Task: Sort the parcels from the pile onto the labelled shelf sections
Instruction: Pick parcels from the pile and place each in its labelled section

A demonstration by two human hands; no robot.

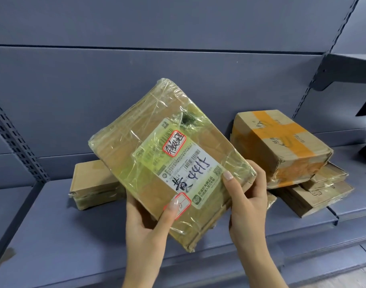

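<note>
A flat cardboard parcel (149,142), wrapped in yellowish clear tape, is held tilted in front of the shelf with its label side toward me. The white label carries handwriting and two red-edged stickers. My left hand (149,229) grips its lower edge, thumb on the lower sticker. My right hand (246,204) holds its lower right corner, thumb on the label side. Behind it on the grey shelf (63,235) lies a flat brown parcel (90,183), partly hidden by the held one.
At the right of the shelf a box with orange tape (282,142) sits on top of flat cardboard parcels (315,196). The grey back panel rises behind. A slotted upright (13,140) stands at left, and a shelf bracket (344,69) juts out at upper right.
</note>
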